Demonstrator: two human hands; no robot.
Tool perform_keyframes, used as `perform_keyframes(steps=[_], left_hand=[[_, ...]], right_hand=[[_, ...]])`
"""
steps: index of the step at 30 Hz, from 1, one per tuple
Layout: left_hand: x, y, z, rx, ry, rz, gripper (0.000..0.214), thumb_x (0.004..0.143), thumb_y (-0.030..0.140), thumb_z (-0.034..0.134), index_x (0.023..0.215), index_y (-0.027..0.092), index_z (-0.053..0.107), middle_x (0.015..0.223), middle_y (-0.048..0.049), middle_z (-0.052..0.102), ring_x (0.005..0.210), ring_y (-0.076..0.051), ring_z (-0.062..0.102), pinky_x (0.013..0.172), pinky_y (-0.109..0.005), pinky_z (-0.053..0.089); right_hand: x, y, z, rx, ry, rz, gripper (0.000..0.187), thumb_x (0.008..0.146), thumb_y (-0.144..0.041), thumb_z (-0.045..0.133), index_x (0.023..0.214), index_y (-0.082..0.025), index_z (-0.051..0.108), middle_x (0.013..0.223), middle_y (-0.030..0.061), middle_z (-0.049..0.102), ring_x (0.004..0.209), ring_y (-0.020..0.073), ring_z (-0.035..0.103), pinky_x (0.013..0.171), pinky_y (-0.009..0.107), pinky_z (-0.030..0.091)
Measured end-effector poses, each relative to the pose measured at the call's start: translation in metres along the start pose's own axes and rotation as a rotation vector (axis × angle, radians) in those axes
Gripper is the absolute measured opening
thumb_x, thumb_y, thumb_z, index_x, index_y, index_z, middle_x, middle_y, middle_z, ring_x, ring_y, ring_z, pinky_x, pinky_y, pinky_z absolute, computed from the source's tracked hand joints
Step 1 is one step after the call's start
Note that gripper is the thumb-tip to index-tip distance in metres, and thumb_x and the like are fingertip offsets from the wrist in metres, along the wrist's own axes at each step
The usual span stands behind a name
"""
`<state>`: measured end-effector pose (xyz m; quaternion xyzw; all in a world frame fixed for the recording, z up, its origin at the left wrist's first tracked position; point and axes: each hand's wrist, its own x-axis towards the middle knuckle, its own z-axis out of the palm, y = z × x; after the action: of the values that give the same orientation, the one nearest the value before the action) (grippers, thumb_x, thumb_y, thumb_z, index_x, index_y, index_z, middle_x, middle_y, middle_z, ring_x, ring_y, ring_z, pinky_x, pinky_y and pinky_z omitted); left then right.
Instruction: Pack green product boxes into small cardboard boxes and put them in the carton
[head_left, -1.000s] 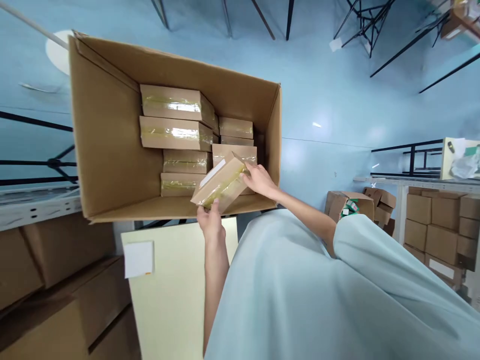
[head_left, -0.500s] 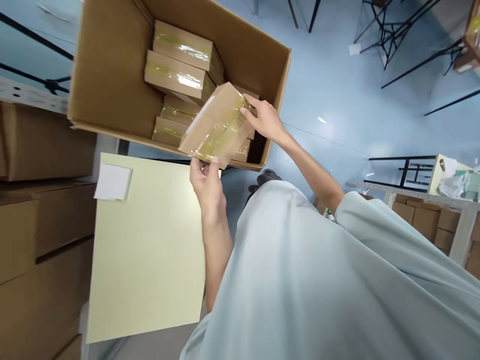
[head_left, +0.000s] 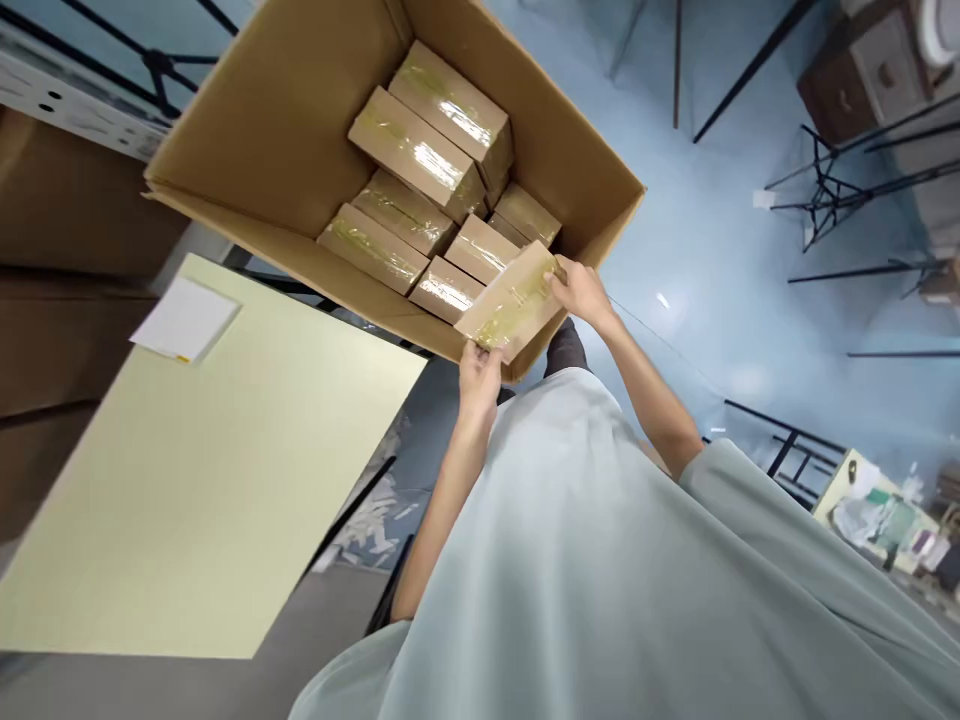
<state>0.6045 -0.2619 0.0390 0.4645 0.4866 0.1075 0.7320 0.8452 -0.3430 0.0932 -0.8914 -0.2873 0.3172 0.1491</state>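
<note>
Left hand (head_left: 480, 372) grips the near end of a small taped box (head_left: 512, 300); right hand (head_left: 581, 290) closed on its far end. Box: brown cardboard, glossy clear tape, tilted over the near corner of the large carton (head_left: 277, 130), above similar packed boxes (head_left: 420, 160).

Pale yellow tabletop (head_left: 187, 480), white slip (head_left: 184, 318) on it, blue floor (head_left: 712, 250), black frames (head_left: 832, 190) beyond
</note>
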Motion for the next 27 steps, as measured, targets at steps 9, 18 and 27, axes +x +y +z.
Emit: perform_keyframes(steps=[9, 18, 27], left_hand=[[0.057, -0.016, 0.115, -0.016, 0.273, -0.155, 0.049, 0.095, 0.030, 0.075, 0.143, 0.023, 0.067, 0.155, -0.0148, 0.074, 0.147, -0.030, 0.070, 0.133, -0.050, 0.048], [0.115, 0.013, 0.138, -0.011, 0.360, -0.152, 0.045, 0.095, 0.021, 0.073, 0.139, 0.023, 0.071, 0.150, -0.0132, 0.077, 0.143, -0.031, 0.073, 0.129, -0.051, 0.052], [0.228, 0.072, 0.079, -0.048, 0.518, 0.214, 0.068, 0.087, 0.036, 0.094, 0.149, 0.020, 0.069, 0.158, -0.0197, 0.070, 0.155, -0.039, 0.062, 0.135, -0.060, 0.045]], right_hand=[[0.127, 0.073, -0.022, -0.053, -0.331, -0.013, 0.042, 0.110, -0.043, 0.059, 0.141, -0.017, 0.066, 0.137, 0.0213, 0.081, 0.132, 0.0436, 0.074, 0.117, 0.057, 0.057], [0.187, 0.079, -0.036, 0.022, -0.335, -0.067, 0.050, 0.109, -0.045, 0.059, 0.150, -0.017, 0.064, 0.144, 0.0215, 0.078, 0.141, 0.0454, 0.070, 0.122, 0.064, 0.055], [0.296, 0.014, -0.062, 0.212, -0.130, -0.417, 0.071, 0.113, -0.064, 0.056, 0.172, -0.025, 0.052, 0.168, 0.0138, 0.065, 0.166, 0.0348, 0.052, 0.139, 0.062, 0.042]])
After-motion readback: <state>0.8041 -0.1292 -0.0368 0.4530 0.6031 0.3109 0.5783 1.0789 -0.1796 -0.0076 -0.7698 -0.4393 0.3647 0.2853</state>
